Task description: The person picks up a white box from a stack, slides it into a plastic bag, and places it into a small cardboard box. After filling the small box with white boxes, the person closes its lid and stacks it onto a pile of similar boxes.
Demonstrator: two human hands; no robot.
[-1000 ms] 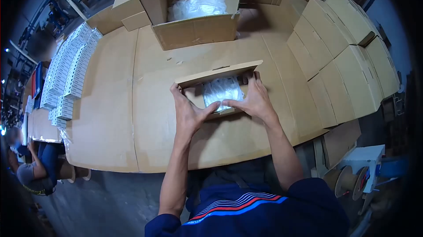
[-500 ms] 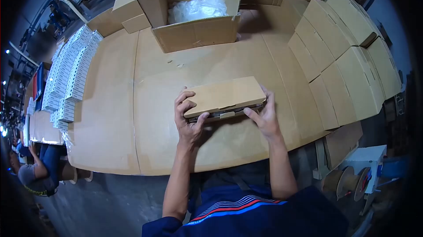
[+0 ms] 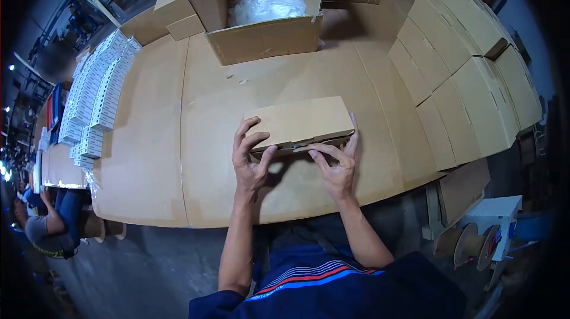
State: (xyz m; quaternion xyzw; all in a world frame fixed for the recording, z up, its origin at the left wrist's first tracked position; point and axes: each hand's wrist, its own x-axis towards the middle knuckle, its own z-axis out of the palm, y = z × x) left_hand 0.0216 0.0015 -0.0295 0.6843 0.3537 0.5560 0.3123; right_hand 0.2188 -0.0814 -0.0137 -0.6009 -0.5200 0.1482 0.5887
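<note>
A flat brown cardboard box [image 3: 300, 120] is held just above the front part of the table, its lid nearly down with a dark gap along the near edge. My left hand [image 3: 250, 156] grips its left end, fingers on the lid and thumb at the front edge. At the right front, my right hand [image 3: 336, 167] has its thumb and forefinger at the tab in the middle of the near edge, while other fingers rest by the right end. What lies inside the box is hidden.
A large open carton [image 3: 264, 40] with clear plastic bags [image 3: 270, 7] stands at the back of the cardboard-covered table [image 3: 154, 164]. Stacked brown boxes [image 3: 457, 75] line the right, and white small boxes [image 3: 98, 93] the left. A seated person [image 3: 47, 227] is at far left.
My right hand has moved left along the near edge, from the right corner to the middle tab. The gap under the lid has become narrower.
</note>
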